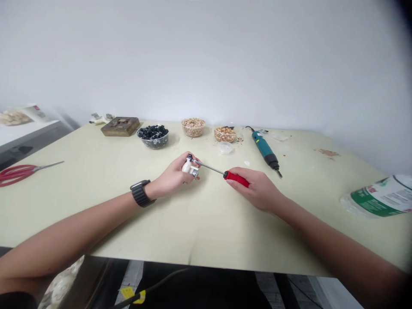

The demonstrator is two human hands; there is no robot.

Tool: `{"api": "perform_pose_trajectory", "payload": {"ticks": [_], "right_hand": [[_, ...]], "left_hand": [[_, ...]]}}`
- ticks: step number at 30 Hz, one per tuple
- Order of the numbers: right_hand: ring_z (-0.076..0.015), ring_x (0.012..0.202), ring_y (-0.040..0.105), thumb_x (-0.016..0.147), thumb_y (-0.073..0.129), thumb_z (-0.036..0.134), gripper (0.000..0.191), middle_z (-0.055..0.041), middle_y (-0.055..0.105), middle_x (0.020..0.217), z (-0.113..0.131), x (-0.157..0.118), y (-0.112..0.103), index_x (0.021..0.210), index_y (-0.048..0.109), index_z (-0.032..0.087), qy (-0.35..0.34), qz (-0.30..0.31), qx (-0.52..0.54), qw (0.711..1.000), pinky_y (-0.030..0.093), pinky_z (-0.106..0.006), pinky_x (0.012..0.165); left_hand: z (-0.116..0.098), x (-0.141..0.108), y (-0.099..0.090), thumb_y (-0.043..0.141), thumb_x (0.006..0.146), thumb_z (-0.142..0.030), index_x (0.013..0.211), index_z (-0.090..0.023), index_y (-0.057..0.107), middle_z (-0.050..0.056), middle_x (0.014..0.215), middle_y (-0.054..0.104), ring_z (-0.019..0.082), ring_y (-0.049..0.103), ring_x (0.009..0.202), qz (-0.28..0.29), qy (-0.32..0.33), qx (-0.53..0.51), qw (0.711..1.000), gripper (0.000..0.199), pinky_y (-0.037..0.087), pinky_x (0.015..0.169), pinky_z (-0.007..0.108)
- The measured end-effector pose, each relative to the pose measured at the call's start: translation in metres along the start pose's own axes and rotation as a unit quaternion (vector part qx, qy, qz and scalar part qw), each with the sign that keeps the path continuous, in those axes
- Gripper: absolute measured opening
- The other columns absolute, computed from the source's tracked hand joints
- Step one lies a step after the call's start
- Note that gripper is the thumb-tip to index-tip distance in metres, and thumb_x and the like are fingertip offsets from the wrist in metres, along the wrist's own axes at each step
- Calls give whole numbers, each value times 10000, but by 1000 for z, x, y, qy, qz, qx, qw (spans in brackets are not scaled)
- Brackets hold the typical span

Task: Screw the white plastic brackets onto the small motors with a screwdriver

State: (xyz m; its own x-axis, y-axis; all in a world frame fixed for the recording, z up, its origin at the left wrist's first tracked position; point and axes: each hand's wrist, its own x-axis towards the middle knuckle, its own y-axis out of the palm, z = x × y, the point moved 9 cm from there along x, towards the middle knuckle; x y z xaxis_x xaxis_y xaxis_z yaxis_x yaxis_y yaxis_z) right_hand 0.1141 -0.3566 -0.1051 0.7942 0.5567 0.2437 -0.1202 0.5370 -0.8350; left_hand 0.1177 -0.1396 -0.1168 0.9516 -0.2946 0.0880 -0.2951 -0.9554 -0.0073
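Observation:
My left hand point(175, 175), with a dark watch on its wrist, is closed around a small white plastic part point(189, 166) that has a black piece at its top and a metallic bit low on its right. My right hand point(254, 186) grips the red handle of a screwdriver point(236, 177). The screwdriver's shaft points left, and its tip meets the upper part of the white piece, near the black bit. Fingers hide some of the white part. Both hands are above the middle of the table point(206, 227).
Tubs of black pieces point(152, 136), small tan pieces point(193, 127) and orange-brown pieces point(225, 134) stand at the back. A metal block point(120, 126) lies left of them. Right are a teal electric screwdriver point(265, 149) and a labelled plastic jar point(381, 197); red scissors point(19, 173) lie far left.

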Motion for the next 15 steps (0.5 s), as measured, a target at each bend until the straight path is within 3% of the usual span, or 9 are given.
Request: {"api": "perform_pose_trajectory", "payload": {"ticks": [6, 10, 15], "right_hand": [[-211, 915, 688, 1072, 512, 478, 336, -60, 733, 1142, 5, -7, -4, 1232, 650, 216, -33, -57, -165, 984, 471, -335, 720], [-198, 876, 689, 1073, 511, 393, 273, -86, 737, 1125, 15, -11, -6, 1172, 650, 180, -91, -75, -188, 975, 475, -325, 688], [-199, 907, 695, 1100, 480, 406, 325, -80, 760, 1066, 21, -14, -15, 1254, 694, 217, -94, -105, -246, 959, 451, -314, 679]], "left_hand": [[4, -1, 0, 634, 615, -101, 996, -194, 521, 31, 1100, 624, 142, 568, 860, -3, -27, 6, 1000, 408, 599, 831, 358], [2, 0, -1, 620, 610, -101, 985, -197, 504, 31, 1088, 614, 142, 556, 867, -2, -28, 4, 1000, 405, 602, 841, 367], [1, 0, -1, 623, 604, -109, 976, -204, 478, 29, 1084, 603, 150, 561, 889, -3, -26, 3, 1000, 411, 597, 819, 356]]}}
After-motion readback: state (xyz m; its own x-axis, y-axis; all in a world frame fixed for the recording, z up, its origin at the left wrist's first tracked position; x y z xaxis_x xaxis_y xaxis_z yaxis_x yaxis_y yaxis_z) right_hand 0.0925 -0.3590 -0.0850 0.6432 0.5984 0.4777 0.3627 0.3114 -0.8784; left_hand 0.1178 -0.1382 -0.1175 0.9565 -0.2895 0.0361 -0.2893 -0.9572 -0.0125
